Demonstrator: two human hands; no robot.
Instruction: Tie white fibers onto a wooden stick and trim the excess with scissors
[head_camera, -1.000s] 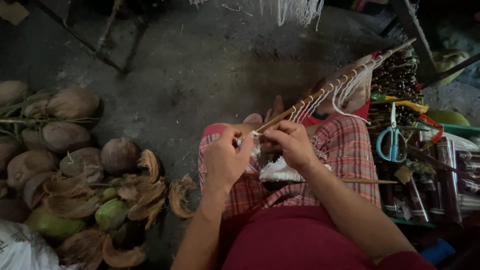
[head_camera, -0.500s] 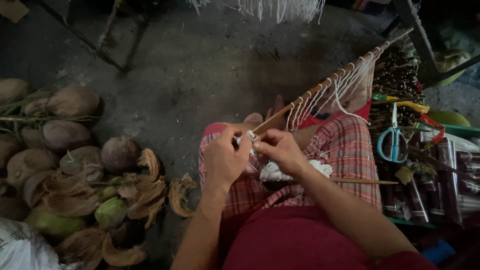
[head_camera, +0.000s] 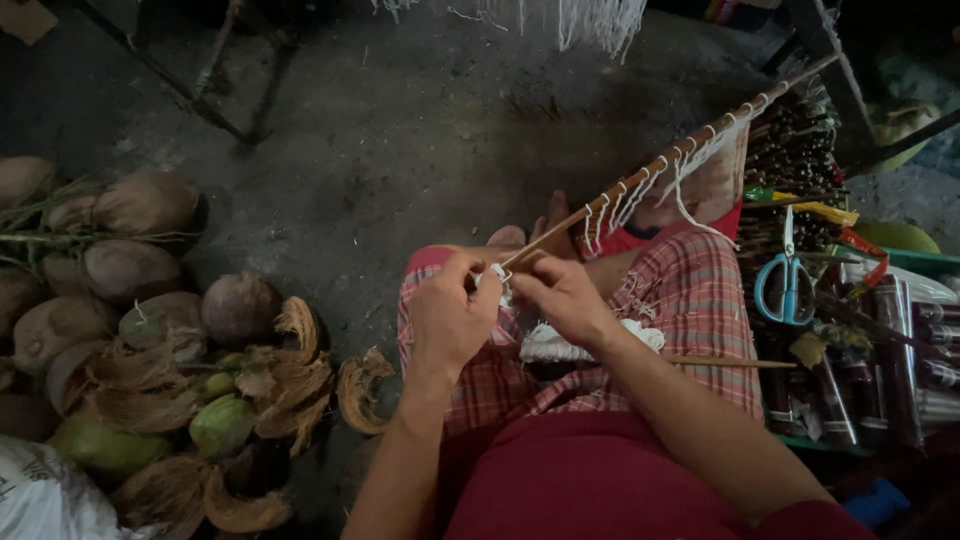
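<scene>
A long thin wooden stick slants from my lap up to the right, with white cord loops hanging along it. My left hand and my right hand meet at the stick's near end, fingers pinched on a white cord there. A bundle of white cord lies on my plaid-clad lap below the hands. I sit with legs folded, in a red top.
Brown coconuts and torn husks pile at the left on the concrete floor. At right, blue-handled scissors lie on a tray of dark sticks and tubes. White fringe hangs at the top.
The stick's far end has swung up and to the right. My hands stay at its near end, working the white cord.
</scene>
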